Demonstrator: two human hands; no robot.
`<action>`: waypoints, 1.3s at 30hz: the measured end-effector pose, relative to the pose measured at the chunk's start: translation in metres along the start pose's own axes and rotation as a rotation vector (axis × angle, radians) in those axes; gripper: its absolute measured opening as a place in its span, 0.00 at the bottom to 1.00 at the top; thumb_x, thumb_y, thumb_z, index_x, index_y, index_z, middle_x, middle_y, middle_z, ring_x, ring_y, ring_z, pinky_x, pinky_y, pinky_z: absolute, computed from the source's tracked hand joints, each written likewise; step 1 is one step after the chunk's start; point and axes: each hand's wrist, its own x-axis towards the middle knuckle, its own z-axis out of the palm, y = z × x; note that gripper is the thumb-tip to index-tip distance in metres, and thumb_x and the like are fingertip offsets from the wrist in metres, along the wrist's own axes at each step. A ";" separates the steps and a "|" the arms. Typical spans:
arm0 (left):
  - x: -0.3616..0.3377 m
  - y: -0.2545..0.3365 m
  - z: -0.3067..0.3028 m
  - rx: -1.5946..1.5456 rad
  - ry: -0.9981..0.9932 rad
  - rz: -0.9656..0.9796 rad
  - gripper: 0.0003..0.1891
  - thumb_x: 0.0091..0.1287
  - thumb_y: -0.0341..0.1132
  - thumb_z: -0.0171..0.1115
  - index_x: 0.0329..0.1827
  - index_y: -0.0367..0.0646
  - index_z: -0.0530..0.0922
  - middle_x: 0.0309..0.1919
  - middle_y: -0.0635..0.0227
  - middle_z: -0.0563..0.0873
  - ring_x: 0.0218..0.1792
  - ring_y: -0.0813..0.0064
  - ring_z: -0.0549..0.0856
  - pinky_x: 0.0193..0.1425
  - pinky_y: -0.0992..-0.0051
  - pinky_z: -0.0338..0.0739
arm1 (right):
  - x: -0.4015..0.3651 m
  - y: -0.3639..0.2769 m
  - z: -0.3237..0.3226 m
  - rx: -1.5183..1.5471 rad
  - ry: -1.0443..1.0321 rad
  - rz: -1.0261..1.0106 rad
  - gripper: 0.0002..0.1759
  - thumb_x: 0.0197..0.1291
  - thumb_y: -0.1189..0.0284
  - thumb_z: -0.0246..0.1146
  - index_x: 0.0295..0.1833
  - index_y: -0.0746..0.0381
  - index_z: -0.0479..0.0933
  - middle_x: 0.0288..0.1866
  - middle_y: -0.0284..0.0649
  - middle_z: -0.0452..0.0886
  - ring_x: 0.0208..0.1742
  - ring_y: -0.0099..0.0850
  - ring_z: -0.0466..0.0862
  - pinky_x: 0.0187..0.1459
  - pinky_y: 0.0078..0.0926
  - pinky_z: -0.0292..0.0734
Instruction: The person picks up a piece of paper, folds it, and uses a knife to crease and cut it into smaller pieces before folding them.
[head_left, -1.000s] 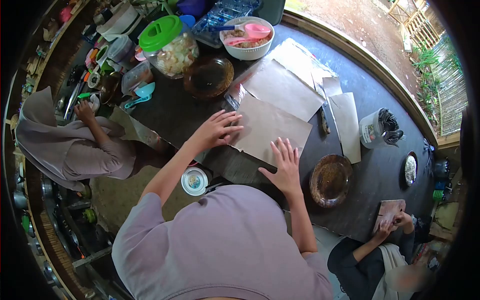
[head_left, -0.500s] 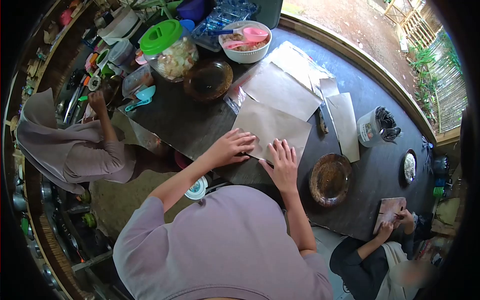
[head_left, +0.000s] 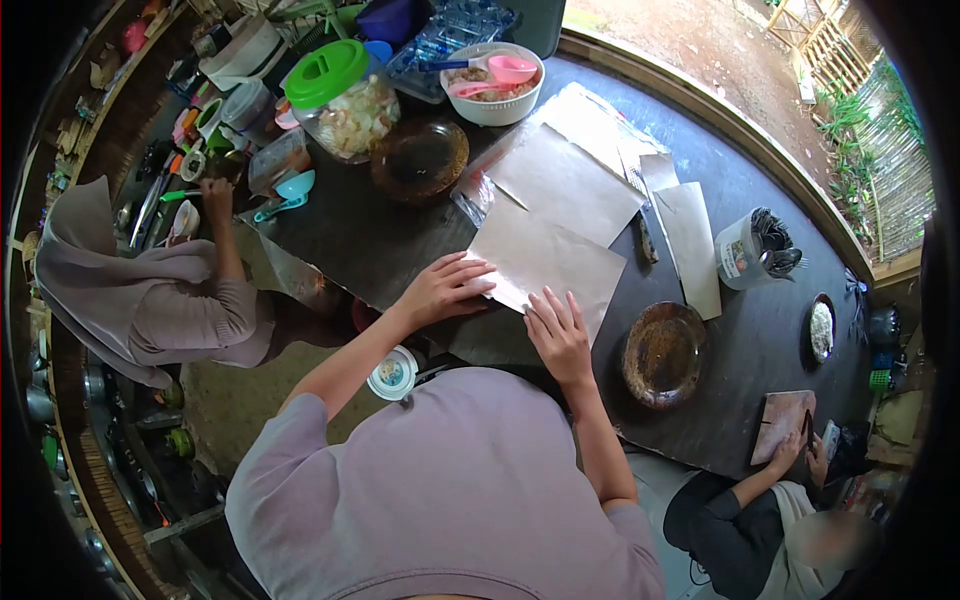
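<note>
Both hands are at the near edge of a brown paper sheet [head_left: 560, 262] on the dark table. My left hand [head_left: 445, 292] touches the sheet's left corner, its fingers close together and pointing right. At the sheet's lower edge, my right hand [head_left: 560, 338] lies with its fingers stretched out over the paper. A narrow strip of that edge between the hands looks shiny and raised. More brown paper [head_left: 570, 180] lies behind, overlapped by the front sheet. A knife [head_left: 646, 232] rests right of the papers, beside a narrow paper piece [head_left: 690, 245].
Wooden plates [head_left: 664, 356] [head_left: 419, 160] flank the papers. Further back are a green-lidded jar [head_left: 355, 115] and a white bowl [head_left: 493, 105] with pink spoons. A cutlery tub [head_left: 742, 255] stands right. One person [head_left: 190, 320] is left; another sits lower right at a board [head_left: 783, 425].
My left hand has shifted slightly left and the near paper edge has lifted into a shiny strip. The left person's hand has lowered; the right person's hands have moved on the board.
</note>
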 end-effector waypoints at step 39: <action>-0.072 0.061 -0.040 -0.385 -0.094 -0.004 0.15 0.68 0.30 0.75 0.58 0.50 0.91 0.43 0.73 0.93 0.34 0.70 0.92 0.38 0.73 0.88 | -0.068 -0.029 -0.060 0.815 -0.044 0.717 0.10 0.63 0.77 0.76 0.49 0.65 0.90 0.46 0.45 0.92 0.46 0.34 0.93 0.51 0.28 0.86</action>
